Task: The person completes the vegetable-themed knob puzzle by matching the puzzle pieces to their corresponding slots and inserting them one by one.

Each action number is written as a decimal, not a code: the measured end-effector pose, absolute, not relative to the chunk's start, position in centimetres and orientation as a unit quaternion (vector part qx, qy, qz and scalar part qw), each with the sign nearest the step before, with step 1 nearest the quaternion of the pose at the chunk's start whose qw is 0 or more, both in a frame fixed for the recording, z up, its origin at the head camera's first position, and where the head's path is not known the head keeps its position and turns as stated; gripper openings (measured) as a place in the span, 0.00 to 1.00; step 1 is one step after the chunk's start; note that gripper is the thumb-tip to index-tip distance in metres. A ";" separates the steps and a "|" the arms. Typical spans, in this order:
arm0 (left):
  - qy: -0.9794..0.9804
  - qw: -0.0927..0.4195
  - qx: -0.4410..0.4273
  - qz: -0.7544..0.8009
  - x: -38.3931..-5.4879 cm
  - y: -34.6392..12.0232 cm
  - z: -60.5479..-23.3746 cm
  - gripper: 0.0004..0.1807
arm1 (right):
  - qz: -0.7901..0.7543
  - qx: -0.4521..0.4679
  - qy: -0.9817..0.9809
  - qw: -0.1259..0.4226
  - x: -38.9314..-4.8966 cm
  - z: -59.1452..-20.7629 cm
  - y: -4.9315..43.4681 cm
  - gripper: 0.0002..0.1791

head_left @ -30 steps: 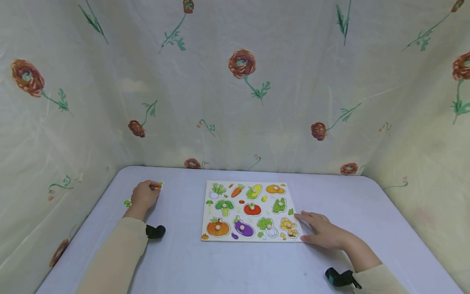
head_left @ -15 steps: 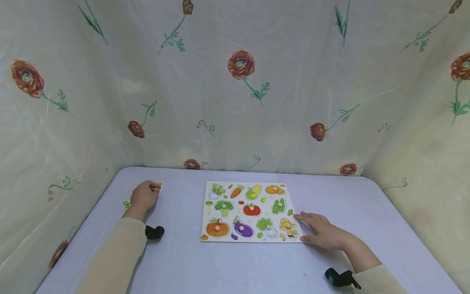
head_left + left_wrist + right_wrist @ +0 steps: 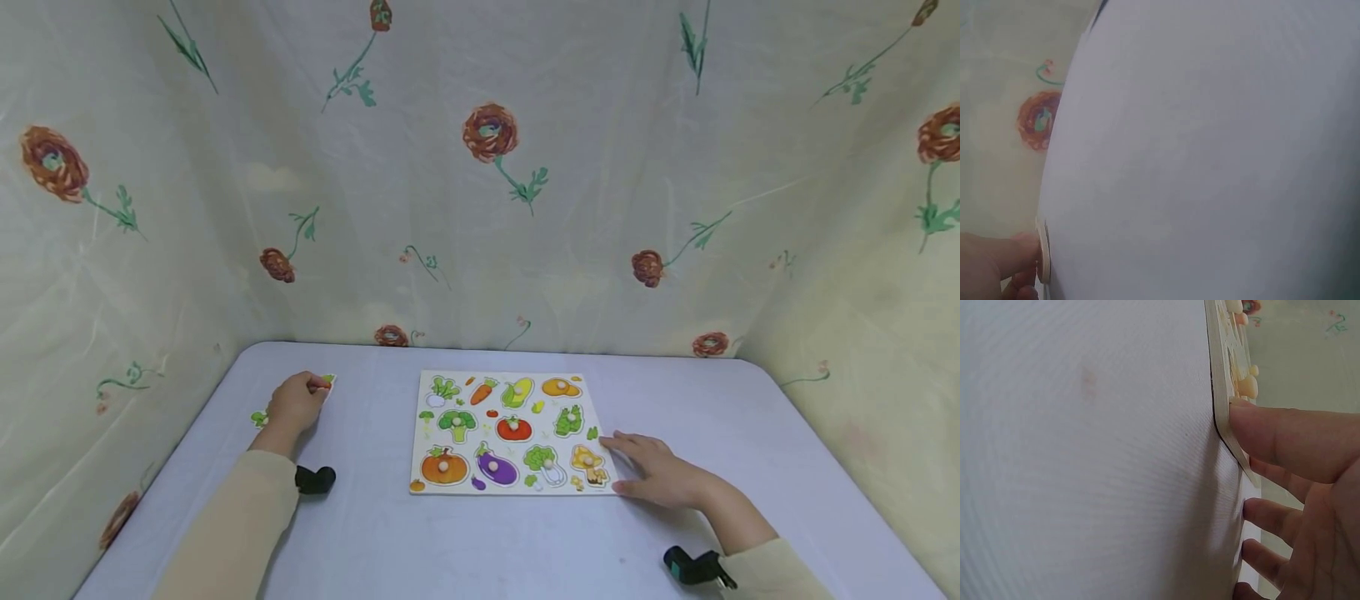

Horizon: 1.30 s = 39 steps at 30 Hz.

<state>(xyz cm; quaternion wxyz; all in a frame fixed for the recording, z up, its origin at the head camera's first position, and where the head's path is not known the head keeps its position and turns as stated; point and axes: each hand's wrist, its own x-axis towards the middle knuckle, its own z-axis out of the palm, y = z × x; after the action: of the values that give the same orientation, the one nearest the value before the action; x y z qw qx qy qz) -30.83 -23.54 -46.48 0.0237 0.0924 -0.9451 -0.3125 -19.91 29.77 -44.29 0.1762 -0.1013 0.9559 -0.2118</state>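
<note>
At the far left of the table, my left hand (image 3: 295,402) pinches a small wooden puzzle piece (image 3: 331,381) with a green top and an orange-red patch; fingers cover most of its picture. In the left wrist view this piece (image 3: 1044,255) shows edge-on, upright by the thumb. A second puzzle piece (image 3: 258,418), green and white, is partly hidden behind the same hand. The vegetable peg puzzle board (image 3: 468,450) lies mid-table. My right hand (image 3: 663,472) rests at its right edge, fingers extended, with the thumb (image 3: 1272,434) touching the near right corner.
Knobbed pieces on the board include a tomato (image 3: 513,428), an eggplant (image 3: 497,465) and a pumpkin (image 3: 444,466). A white cloth covers the table (image 3: 465,550). A flowered curtain (image 3: 585,233) surrounds its back and sides. Black wrist cameras (image 3: 316,479) are on both sleeves.
The pinched puzzle piece has shifted slightly to the right and tilted, with more of its pale edge showing. My right hand and the board hold still.
</note>
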 end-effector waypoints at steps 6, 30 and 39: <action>-0.937 0.026 0.086 -0.336 -30.7 -23.3 -46.4 0.10 | -0.212 -0.099 0.956 0.177 -19.9 -44.3 29.7 0.42; -0.941 0.026 0.007 -0.339 -28.7 -20.9 -44.8 0.07 | -0.205 -0.102 0.958 0.174 -19.9 -44.2 29.8 0.42; -0.945 0.042 -0.028 -0.324 -28.1 -19.5 -44.4 0.06 | -0.211 -0.096 0.957 0.176 -19.9 -44.3 29.8 0.42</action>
<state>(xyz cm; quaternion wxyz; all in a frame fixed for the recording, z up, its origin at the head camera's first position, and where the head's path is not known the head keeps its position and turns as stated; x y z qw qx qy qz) -28.07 -19.48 -44.39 0.0416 -0.0282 -0.9449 -0.3236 -19.90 29.78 -44.30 0.1755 -0.0956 0.9569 -0.2106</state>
